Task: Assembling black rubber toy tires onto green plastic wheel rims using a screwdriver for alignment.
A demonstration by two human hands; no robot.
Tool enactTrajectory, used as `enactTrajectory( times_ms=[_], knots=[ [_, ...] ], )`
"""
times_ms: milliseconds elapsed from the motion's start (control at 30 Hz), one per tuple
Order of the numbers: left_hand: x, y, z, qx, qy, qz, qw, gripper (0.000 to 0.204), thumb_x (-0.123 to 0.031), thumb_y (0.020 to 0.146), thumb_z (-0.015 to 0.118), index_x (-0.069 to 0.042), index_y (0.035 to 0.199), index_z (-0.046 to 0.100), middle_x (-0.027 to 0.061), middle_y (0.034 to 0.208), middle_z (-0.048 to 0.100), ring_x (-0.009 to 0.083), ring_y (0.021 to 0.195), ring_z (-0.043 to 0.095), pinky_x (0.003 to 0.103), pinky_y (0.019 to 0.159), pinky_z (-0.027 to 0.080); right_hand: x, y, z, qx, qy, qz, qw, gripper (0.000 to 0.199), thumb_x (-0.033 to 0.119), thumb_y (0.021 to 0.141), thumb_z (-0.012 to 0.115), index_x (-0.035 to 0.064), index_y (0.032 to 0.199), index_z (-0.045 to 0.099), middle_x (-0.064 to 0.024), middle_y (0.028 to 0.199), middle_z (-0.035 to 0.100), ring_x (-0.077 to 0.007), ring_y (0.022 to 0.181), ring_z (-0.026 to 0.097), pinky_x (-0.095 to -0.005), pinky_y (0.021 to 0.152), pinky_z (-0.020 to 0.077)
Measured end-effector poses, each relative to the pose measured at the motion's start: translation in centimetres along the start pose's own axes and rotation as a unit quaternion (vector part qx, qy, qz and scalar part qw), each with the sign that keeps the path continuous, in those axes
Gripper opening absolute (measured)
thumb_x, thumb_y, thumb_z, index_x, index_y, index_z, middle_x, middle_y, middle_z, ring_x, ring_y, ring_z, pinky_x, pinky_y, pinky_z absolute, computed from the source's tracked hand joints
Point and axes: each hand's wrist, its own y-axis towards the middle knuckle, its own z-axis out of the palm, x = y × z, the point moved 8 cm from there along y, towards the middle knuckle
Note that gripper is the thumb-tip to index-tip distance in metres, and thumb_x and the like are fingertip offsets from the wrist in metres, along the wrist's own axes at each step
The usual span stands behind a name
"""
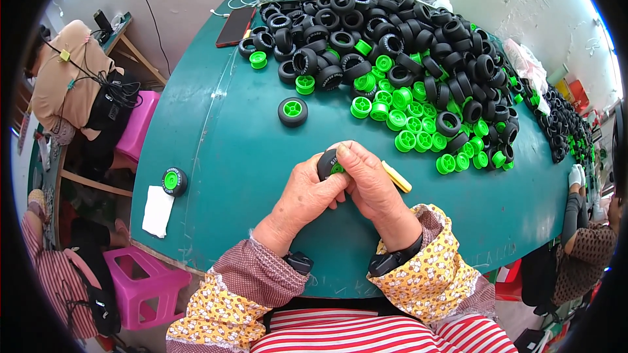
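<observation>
Both my hands meet over the near middle of the green table, closed around one small black toy tire point(326, 165) with a bit of green wheel hub point(337, 168) showing in it. My left hand point(302, 195) grips it from the left, thumb pressed against its side. On the other side, my right hand point(367, 180) pinches it with thumb and fingers, hiding much of it. Beside my right hand lies a yellow stick-like tool point(397, 177). Ahead of my hands sits a tire with a green hub inside point(292, 112).
A large heap of black tires point(392, 39) and loose green hubs point(413, 124) covers the table's far right. At the left edge, another fitted wheel point(174, 182) stands by white paper point(157, 212). A phone point(235, 27) lies at the back. Other people sit on both sides, near pink stools point(145, 281).
</observation>
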Motion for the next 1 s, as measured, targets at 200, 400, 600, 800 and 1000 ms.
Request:
enactTrajectory(
  times_ms=[200, 400, 600, 800, 1000],
  knots=[
    [0.1, 0.2, -0.5, -0.026, 0.070, 0.038, 0.996, 0.028, -0.018, 0.079, 0.060, 0.001, 0.099, 0.054, 0.0005, 0.069, 0.055, 0.0077, 0.057, 0.053, 0.020, 0.050, 0.045, 0.1, -0.1, 0.0, -0.005, -0.008, -0.033, 0.999, 0.025, 0.031, 0.088, 0.051, 0.0060, 0.092, 0.050, -0.0012, 0.070, 0.051, -0.0077, 0.052, 0.046, -0.0203, 0.044, 0.0378],
    [-0.8, 0.2, -0.4, -0.046, -0.018, 0.063, 0.997, 0.023, -0.013, 0.080, 0.058, 0.001, 0.099, 0.055, 0.0016, 0.071, 0.057, 0.0065, 0.056, 0.051, 0.019, 0.049, 0.043, -0.1, -0.1, 0.0, -0.024, 0.016, -0.044, 0.999, 0.024, 0.029, 0.089, 0.048, 0.0059, 0.094, 0.050, 0.0000, 0.074, 0.051, -0.0073, 0.056, 0.046, -0.0210, 0.046, 0.0370],
    [-1.2, -0.2, -2.4, -0.089, -0.065, 0.068, 0.992, 0.020, -0.015, 0.079, 0.060, 0.000, 0.092, 0.058, 0.0025, 0.070, 0.056, 0.0064, 0.054, 0.049, 0.018, 0.048, 0.041, 0.7, -0.2, -0.1, -0.094, -0.015, -0.105, 0.990, 0.026, 0.029, 0.091, 0.044, 0.0049, 0.097, 0.050, 0.0004, 0.079, 0.051, -0.0053, 0.064, 0.045, -0.0188, 0.055, 0.0388],
    [-0.9, 0.4, -1.2, -0.033, -0.020, 0.107, 0.994, 0.023, -0.017, 0.082, 0.058, 0.000, 0.097, 0.053, 0.0022, 0.076, 0.056, 0.0074, 0.061, 0.052, 0.020, 0.052, 0.044, 1.5, -0.5, 0.2, -0.048, -0.111, -0.116, 0.986, 0.031, 0.032, 0.092, 0.040, 0.0034, 0.096, 0.050, 0.0011, 0.079, 0.050, -0.0054, 0.065, 0.044, -0.0191, 0.056, 0.0394],
    [-0.6, 0.4, -0.8, -0.004, 0.061, 0.122, 0.991, 0.026, -0.019, 0.082, 0.060, 0.000, 0.097, 0.050, 0.0025, 0.076, 0.056, 0.0084, 0.061, 0.053, 0.021, 0.054, 0.045, 1.0, -0.5, 0.0, -0.045, -0.100, -0.106, 0.988, 0.030, 0.032, 0.093, 0.037, 0.0042, 0.093, 0.050, -0.0009, 0.076, 0.049, -0.0072, 0.061, 0.045, -0.0210, 0.051, 0.0393]
  ],
)
